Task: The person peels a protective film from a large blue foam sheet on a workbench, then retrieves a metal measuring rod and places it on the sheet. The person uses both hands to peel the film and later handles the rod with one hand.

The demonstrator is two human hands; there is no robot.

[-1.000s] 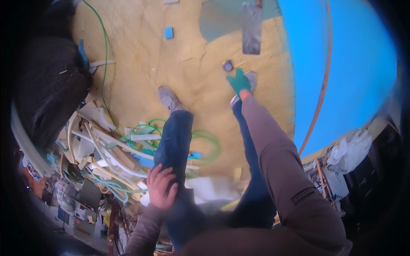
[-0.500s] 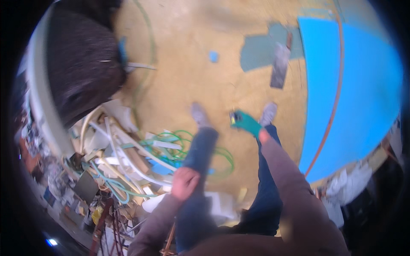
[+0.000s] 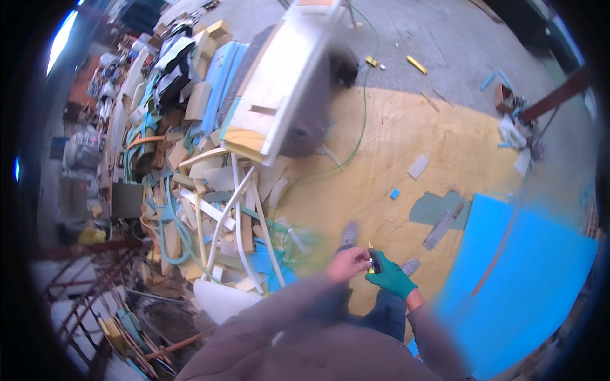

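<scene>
My right hand (image 3: 393, 278), in a green glove, is closed around a small black and yellow tape measure (image 3: 375, 262) in front of my body. My bare left hand (image 3: 347, 264) meets it from the left, fingers pinched together at the tape measure's side. A short yellow strip shows just above the fingertips. Exactly what part the left fingers grip is too small to make out. Beyond the gloved hand, a broad flat blade with a brown handle (image 3: 438, 233) lies on a dark green patch (image 3: 424, 208) of the tan floor sheet (image 3: 356, 197).
A large bright blue sheet (image 3: 527, 254) lies at the right, with a reddish hose (image 3: 499, 254) across it. Foam offcuts and strips (image 3: 222, 222) are heaped at the left. Behind them stands a long white-topped bench (image 3: 279, 82). A green hose (image 3: 363, 120) crosses the floor.
My left hand has left my left thigh and come up to the tape measure. The right hand has drawn it closer to the left one. The view has swung up and left.
</scene>
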